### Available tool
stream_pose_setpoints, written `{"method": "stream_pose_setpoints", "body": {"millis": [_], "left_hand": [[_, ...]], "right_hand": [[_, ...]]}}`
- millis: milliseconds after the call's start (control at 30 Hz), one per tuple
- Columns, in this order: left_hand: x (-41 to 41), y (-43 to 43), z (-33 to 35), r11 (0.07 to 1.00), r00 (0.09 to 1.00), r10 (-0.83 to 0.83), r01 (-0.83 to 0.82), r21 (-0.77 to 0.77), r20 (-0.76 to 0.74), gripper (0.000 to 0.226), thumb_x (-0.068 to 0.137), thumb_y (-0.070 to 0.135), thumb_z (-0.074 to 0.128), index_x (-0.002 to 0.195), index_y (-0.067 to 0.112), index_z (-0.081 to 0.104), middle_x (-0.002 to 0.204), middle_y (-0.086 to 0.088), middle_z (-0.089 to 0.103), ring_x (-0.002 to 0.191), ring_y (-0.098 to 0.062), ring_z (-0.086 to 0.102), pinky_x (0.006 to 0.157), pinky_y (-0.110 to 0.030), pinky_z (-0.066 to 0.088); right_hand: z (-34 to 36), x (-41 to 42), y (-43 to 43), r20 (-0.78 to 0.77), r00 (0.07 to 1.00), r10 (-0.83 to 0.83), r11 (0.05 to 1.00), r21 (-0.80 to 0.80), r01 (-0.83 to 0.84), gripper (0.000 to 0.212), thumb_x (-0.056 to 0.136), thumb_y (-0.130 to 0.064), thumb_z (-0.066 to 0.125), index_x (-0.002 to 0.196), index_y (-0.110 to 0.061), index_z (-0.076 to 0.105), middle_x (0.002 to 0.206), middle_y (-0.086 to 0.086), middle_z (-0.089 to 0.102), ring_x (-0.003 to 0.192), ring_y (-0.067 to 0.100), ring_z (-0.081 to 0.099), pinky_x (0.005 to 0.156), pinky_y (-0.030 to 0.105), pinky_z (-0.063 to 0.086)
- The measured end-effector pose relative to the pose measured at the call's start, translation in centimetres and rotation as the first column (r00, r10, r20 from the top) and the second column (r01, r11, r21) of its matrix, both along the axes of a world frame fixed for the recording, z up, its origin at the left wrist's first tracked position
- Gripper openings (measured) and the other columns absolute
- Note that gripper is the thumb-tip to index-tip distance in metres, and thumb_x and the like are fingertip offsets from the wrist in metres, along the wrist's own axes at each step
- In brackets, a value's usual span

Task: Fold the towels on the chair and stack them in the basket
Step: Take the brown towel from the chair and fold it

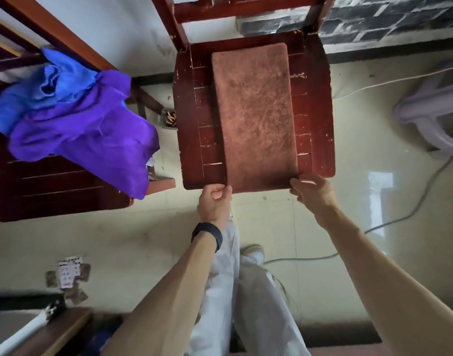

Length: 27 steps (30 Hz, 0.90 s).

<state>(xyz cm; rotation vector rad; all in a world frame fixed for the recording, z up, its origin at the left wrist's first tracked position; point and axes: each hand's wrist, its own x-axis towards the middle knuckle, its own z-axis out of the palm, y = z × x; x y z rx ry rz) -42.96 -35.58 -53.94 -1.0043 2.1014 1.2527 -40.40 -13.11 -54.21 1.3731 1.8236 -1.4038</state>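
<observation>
1. Step in hand: folding the brown towel (256, 116). It lies flat as a long strip on the seat of the chair (317, 104) at 12 o'clock, with its near end at the seat's front edge.
2. Left hand (215, 201): the fingers are curled with the thumb on top, pinching the towel's near-left corner.
3. Right hand (311, 192): seen from the back, its fingers bend over the near-right corner and hold it. The fingertips are hidden by the cloth.
4. Next move, as judged: lift both corners together and carry them toward 12 o'clock onto the far end. The side edges should stay level so the halves match. The pile looks thick, so the fold will likely need pressing flat.
5. Work left: a purple towel (92, 140) and a blue towel (35, 96) lie crumpled on a second chair (53, 181) at 9 o'clock. The purple one hangs over that chair's front corner.
6. Basket: not certainly in view. A pale plastic object (430, 116) at 3 o'clock, cut by the frame edge, may be it; this cannot be told.
7. Surroundings: a cable (412, 211) trails over the floor between 3 and 5 o'clock, and playing cards (67, 273) lie at 7 o'clock. Nothing lies on the brown towel. Only the chair's back posts stand beyond its far end.
</observation>
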Motion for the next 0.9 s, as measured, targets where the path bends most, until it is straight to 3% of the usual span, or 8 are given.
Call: {"method": "stream_pose_setpoints", "body": {"millis": [67, 200, 367, 500, 633, 767, 833, 900], "left_hand": [[0.0, -0.4, 0.4, 1.0, 1.0, -0.005, 0.006, 0.025, -0.016, 0.016, 0.089, 0.025, 0.069, 0.102, 0.018, 0.062, 0.089, 0.0, 0.074, 0.072, -0.013, 0.072, 0.065, -0.014, 0.05], [0.0, -0.9, 1.5, 0.994, 0.992, -0.109, 0.109, 0.001, -0.067, 0.018, 0.094, 0.019, 0.058, 0.111, 0.019, 0.053, 0.093, -0.002, 0.07, 0.068, -0.014, 0.071, 0.052, -0.005, 0.043], [0.7, -2.1, 2.5, 0.938, 0.934, -0.345, 0.342, -0.053, -0.088, 0.023, 0.093, 0.016, 0.049, 0.095, 0.038, 0.051, 0.081, -0.001, 0.068, 0.072, -0.023, 0.068, 0.071, -0.036, 0.055], [2.4, -3.6, 4.8, 0.898, 0.893, -0.44, 0.441, -0.012, -0.098, 0.031, 0.093, 0.008, 0.048, 0.095, 0.033, 0.066, 0.084, 0.01, 0.067, 0.072, -0.015, 0.062, 0.071, -0.031, 0.052], [4.4, -5.9, 7.8, 0.897, 0.901, -0.43, 0.433, 0.092, -0.048, 0.029, 0.088, 0.006, 0.057, 0.099, 0.029, 0.073, 0.079, 0.014, 0.067, 0.073, -0.016, 0.062, 0.074, -0.023, 0.051], [3.8, -8.0, 9.8, 0.723, 0.724, -0.69, 0.688, 0.058, 0.014, 0.033, 0.079, 0.022, 0.07, 0.104, 0.043, 0.069, 0.079, 0.01, 0.069, 0.071, -0.001, 0.062, 0.073, -0.021, 0.05], [1.7, -8.0, 10.5, 0.606, 0.607, -0.794, 0.794, -0.053, 0.013, 0.023, 0.083, 0.037, 0.072, 0.106, 0.039, 0.071, 0.083, 0.013, 0.069, 0.073, -0.001, 0.061, 0.073, -0.024, 0.05], [-1.0, -7.6, 10.4, 0.576, 0.576, -0.816, 0.807, -0.131, -0.041, 0.026, 0.084, 0.045, 0.071, 0.105, 0.03, 0.073, 0.089, 0.01, 0.069, 0.078, -0.009, 0.062, 0.074, -0.029, 0.051]], "right_hand": [[0.0, 0.2, -0.5, -0.021, 0.997, -0.068, 0.997, -0.046, 0.067, 0.024, 0.085, -0.02, 0.076, 0.107, -0.013, 0.067, 0.089, 0.004, 0.076, 0.083, 0.016, 0.075, 0.078, 0.036, 0.058], [1.1, 1.0, -1.7, -0.045, 0.986, -0.161, 0.985, -0.078, 0.157, 0.015, 0.086, -0.019, 0.076, 0.093, -0.021, 0.063, 0.084, 0.006, 0.074, 0.074, 0.018, 0.07, 0.079, 0.036, 0.056], [3.2, 2.8, -2.7, -0.124, 0.967, -0.223, 0.974, -0.062, 0.216, 0.021, 0.088, -0.02, 0.075, 0.099, -0.015, 0.058, 0.08, 0.009, 0.07, 0.062, 0.016, 0.061, 0.07, 0.035, 0.052], [5.5, 6.0, -3.9, -0.167, 0.986, 0.008, 0.998, 0.065, 0.003, 0.017, 0.091, -0.023, 0.069, 0.091, -0.031, 0.054, 0.079, 0.001, 0.074, 0.055, 0.009, 0.065, 0.064, 0.034, 0.052], [8.8, 9.2, -4.8, -0.116, 0.964, 0.24, 0.967, 0.111, -0.228, 0.022, 0.091, -0.017, 0.064, 0.092, -0.039, 0.066, 0.086, -0.007, 0.075, 0.058, 0.002, 0.068, 0.054, 0.015, 0.046], [11.3, 10.0, -4.4, -0.122, 0.913, 0.389, 0.919, 0.122, -0.375, 0.051, 0.079, -0.002, 0.071, 0.101, -0.047, 0.065, 0.083, -0.005, 0.071, 0.063, 0.003, 0.065, 0.064, 0.017, 0.051], [11.4, 8.7, -3.9, -0.159, 0.89, 0.427, 0.897, 0.199, -0.395, 0.04, 0.082, -0.012, 0.076, 0.097, -0.047, 0.067, 0.088, -0.007, 0.071, 0.072, 0.006, 0.068, 0.071, 0.023, 0.055], [11.1, 6.5, -3.1, -0.174, 0.888, 0.425, 0.893, 0.242, -0.38, 0.023, 0.085, -0.021, 0.076, 0.091, -0.042, 0.07, 0.088, -0.007, 0.073, 0.077, 0.007, 0.069, 0.073, 0.025, 0.055]]}}
